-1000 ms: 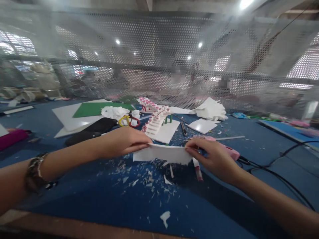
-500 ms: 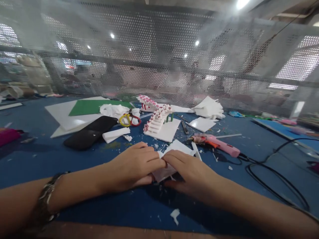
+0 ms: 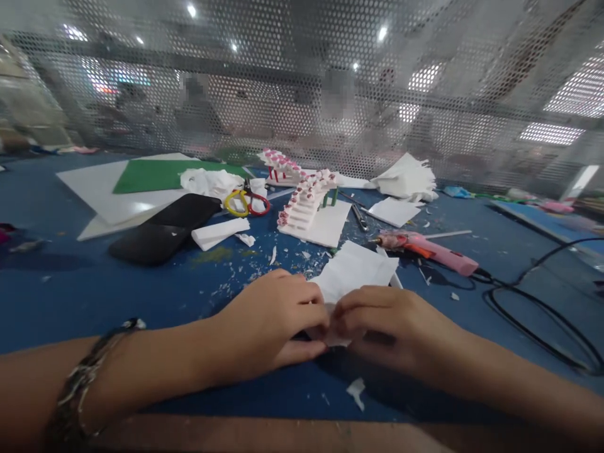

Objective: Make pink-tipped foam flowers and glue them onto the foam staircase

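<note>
My left hand (image 3: 285,318) and my right hand (image 3: 401,324) meet near the front of the blue table. Both have curled fingers closed on a piece of white paper (image 3: 337,336), mostly hidden between them. Directly behind the fingers lies a white sheet (image 3: 356,270); whether it joins the held paper I cannot tell. Farther back stands a small white model staircase (image 3: 302,211) with pink and dark red bits along its sides, green and red posts, and a white base board (image 3: 330,226).
To the right lies a pink hot glue gun (image 3: 438,251) with a looping black cable (image 3: 542,340). Scissors (image 3: 246,202), a black case (image 3: 165,229), a green sheet (image 3: 160,176) and crumpled tissue (image 3: 210,182) are at left. Scraps litter the blue table (image 3: 155,296).
The camera view has tipped downward and shifted slightly left. My fingers have shifted on the white paper, and more of the sheet behind them shows.
</note>
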Tool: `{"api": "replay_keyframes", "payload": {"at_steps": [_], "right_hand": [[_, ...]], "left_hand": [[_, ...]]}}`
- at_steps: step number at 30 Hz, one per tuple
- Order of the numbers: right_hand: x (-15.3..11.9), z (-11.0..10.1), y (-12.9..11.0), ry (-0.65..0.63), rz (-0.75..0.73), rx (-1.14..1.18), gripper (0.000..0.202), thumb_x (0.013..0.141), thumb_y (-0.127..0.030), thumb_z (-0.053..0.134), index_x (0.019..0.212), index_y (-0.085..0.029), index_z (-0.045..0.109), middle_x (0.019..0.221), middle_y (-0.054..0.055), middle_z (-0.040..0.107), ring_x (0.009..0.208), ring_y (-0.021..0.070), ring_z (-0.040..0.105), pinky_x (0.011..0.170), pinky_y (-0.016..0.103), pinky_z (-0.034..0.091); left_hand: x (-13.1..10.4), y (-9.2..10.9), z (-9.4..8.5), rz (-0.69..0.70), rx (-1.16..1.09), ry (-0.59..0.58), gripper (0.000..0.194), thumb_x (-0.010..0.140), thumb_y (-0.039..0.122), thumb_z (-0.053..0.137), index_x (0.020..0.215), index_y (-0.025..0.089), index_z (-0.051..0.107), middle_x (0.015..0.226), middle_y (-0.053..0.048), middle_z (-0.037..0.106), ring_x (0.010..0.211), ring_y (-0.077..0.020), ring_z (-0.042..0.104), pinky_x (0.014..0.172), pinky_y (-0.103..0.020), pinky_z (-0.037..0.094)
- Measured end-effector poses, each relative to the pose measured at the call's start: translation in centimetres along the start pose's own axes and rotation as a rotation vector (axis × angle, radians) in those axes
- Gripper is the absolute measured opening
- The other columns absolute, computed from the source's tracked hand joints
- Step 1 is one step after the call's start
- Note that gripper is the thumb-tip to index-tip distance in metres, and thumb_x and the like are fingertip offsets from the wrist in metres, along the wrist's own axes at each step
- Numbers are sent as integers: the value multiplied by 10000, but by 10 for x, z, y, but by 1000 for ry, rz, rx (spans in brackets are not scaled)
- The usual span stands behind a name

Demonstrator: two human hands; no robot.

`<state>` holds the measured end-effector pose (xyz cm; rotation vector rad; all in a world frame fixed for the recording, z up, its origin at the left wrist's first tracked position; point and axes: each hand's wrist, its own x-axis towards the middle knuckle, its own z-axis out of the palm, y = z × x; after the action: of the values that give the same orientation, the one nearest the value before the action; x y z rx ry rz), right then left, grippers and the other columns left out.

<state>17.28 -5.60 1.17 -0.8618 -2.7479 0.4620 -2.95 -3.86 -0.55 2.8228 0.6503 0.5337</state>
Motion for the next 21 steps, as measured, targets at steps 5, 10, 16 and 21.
{"api": "replay_keyframes", "payload": {"at_steps": [5,10,16,21], "right_hand": [[-1,-3,6,-17,18,125,119,806,-163,496,783,-155,613,926,31,603,848,87,550,770,189,414],[2,4,6,31,69,75,145,818,-177,468,748,-150,593,844,39,550,773,103,520,696,214,419],[0,10,4,65,147,32,116,777,-151,487,673,-151,539,793,23,497,716,99,482,621,203,388],[0,12,5,115,188,5,146,725,-133,524,586,-148,479,771,22,505,684,100,462,585,202,360]], "left_hand": [[4,2,0,-66,-132,-39,93,773,239,540,737,196,614,796,3,601,745,-134,533,654,-255,349],[5,1,1,-64,-187,-4,150,782,254,537,672,183,610,759,10,606,723,-123,526,666,-246,357],[7,6,5,-176,-179,16,129,759,211,527,648,158,565,671,16,561,666,-110,496,596,-210,355],[6,8,11,-236,-79,46,122,734,172,501,621,159,545,681,14,547,648,-112,484,571,-217,339]]}}
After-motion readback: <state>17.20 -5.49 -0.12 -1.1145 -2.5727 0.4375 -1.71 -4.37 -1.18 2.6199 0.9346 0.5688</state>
